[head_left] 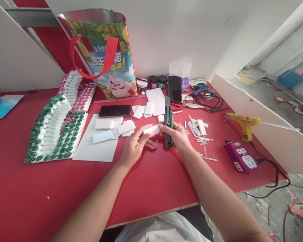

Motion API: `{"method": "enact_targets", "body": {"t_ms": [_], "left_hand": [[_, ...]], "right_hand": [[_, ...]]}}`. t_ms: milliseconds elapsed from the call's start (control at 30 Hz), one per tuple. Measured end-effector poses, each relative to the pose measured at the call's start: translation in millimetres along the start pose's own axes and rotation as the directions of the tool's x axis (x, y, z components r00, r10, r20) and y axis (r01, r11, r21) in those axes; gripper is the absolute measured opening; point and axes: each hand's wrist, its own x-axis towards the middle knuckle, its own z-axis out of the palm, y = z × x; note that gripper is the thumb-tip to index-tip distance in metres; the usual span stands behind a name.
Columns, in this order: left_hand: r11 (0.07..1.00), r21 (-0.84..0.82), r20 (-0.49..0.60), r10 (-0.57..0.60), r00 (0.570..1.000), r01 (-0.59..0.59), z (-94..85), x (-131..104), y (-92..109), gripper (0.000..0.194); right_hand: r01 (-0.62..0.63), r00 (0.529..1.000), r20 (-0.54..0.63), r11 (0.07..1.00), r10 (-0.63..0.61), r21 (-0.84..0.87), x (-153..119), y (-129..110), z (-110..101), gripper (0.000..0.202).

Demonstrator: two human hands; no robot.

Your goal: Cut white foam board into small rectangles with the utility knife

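Between thumb and fingers, my left hand (134,148) pinches a small white rectangular block (151,130), which looks like foam board. My right hand (181,138) is closed around a green and black utility knife (169,126), its blade end pointing away from me. The right thumb also presses on the right end of the white block. Flat white rectangles (105,124) lie on a larger white sheet (96,153) left of my hands. To the right is a heap of thin white offcuts (198,128). The right fingers are partly hidden behind the knife.
A printed bag (116,64) stands at the back, near a dark phone (114,110) and another phone (174,89). Green-topped rows (58,131) sit left. A yellow glue gun (244,124), purple socket box (242,157) and cables lie right. Scissors (192,105) rest behind the offcuts.
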Motion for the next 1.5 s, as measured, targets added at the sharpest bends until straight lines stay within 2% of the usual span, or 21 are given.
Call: {"method": "enact_targets", "body": {"t_ms": [167, 333, 600, 767, 1033, 1167, 1233, 1300, 1400, 1500], "left_hand": [[0.970, -0.222, 0.035, -0.096, 0.995, 0.101, -4.1, 3, 2, 0.052], [0.877, -0.458, 0.054, -0.135, 0.989, 0.145, -5.6, 6, 3, 0.044], [0.777, -0.585, 0.040, -0.260, 0.965, 0.234, -5.4, 8, 7, 0.035], [0.819, -0.537, 0.026, -0.223, 0.975, 0.201, -5.8, 7, 5, 0.037], [0.950, -0.265, -0.022, -0.178, 0.984, 0.166, -5.9, 3, 6, 0.056], [0.993, -0.053, -0.115, -0.115, 0.987, 0.110, -8.9, 3, 6, 0.042], [0.994, -0.041, -0.148, -0.102, 0.984, 0.097, -9.4, 4, 4, 0.034], [0.979, -0.170, -0.156, -0.140, 0.978, 0.113, -9.5, 6, 2, 0.031], [0.888, -0.430, -0.122, -0.236, 0.964, 0.163, -10.5, 10, -1, 0.031], [0.809, -0.546, -0.091, -0.314, 0.945, 0.217, -12.7, 12, -1, 0.030]], "right_hand": [[0.012, 1.000, 0.013, 1.000, -0.011, -0.015, 3, -1, -4, 0.033], [-0.004, 1.000, 0.019, 1.000, 0.004, -0.006, 2, -5, -2, 0.034], [-0.009, 0.999, 0.035, 0.999, 0.010, -0.034, 1, -1, -3, 0.034], [-0.011, 0.999, 0.033, 1.000, 0.012, -0.029, 2, -1, -4, 0.035], [-0.003, 1.000, 0.023, 0.998, 0.004, -0.057, 2, -3, -3, 0.036], [0.011, 0.999, 0.039, 0.996, -0.007, -0.084, -1, -4, -2, 0.033], [0.003, 0.998, 0.062, 0.996, 0.003, -0.089, -3, -5, -1, 0.033], [-0.017, 0.996, 0.082, 0.998, 0.022, -0.056, -4, -7, -1, 0.033], [-0.045, 0.996, 0.079, 0.999, 0.043, 0.030, -5, -10, 0, 0.033], [-0.064, 0.996, 0.068, 0.994, 0.058, 0.084, -5, -13, 0, 0.034]]}}
